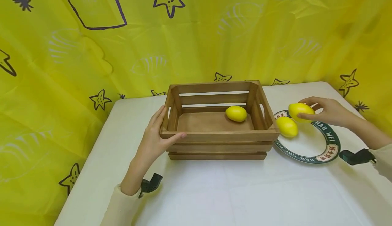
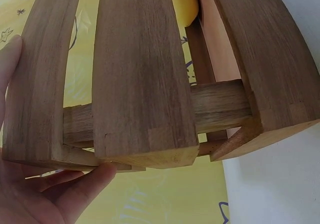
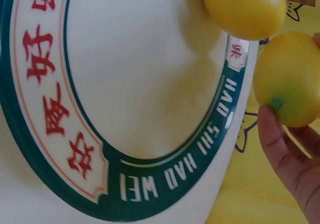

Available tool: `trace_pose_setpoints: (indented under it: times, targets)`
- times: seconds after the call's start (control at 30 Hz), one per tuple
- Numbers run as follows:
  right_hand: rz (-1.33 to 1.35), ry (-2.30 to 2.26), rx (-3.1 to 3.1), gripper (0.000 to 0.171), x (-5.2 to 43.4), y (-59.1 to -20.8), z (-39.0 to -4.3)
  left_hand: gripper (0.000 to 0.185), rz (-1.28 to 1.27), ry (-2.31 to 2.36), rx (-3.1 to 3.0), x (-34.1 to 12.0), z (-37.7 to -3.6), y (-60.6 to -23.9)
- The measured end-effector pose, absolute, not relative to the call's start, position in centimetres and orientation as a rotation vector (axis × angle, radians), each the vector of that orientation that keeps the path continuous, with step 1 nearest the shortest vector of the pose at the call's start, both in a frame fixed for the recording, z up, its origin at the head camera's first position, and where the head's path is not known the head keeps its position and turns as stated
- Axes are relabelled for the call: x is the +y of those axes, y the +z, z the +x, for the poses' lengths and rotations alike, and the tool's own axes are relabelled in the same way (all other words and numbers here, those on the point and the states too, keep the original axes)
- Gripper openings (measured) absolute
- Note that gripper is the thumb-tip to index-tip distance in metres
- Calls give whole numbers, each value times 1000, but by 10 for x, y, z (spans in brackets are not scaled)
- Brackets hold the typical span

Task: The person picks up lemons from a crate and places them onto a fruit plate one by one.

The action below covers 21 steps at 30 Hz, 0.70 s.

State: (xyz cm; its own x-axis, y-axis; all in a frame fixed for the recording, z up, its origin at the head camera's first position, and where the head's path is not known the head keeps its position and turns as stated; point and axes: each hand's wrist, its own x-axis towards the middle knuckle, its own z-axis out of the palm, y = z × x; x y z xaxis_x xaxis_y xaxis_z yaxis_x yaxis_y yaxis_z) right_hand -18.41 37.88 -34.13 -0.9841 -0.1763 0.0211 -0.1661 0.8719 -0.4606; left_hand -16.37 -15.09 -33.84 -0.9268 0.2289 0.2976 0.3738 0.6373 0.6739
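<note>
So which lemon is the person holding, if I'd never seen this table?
Start at the wooden crate in the middle of the white table, then look right to the green-rimmed plate. Above its far edge, the right hand pinches one lemon. It is the only lemon lifted; another lies on the plate, a third inside the crate.

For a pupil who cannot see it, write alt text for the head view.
A left hand grips the corner of a wooden crate holding one lemon. The right hand holds a second lemon above a plate where a third lemon lies.
</note>
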Motion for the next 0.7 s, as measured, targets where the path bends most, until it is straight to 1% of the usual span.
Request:
trace_pose_setpoints:
  times: [0.27, 0.7]
  targets:
    - [-89, -788, 2888, 64, 380, -354, -190, 104, -492, -1181, -2668, -151, -164, -339]
    - [-11, -914, 2785, 67, 383, -369, -193, 104, -494, -1181, -2658, -151, -163, -338]
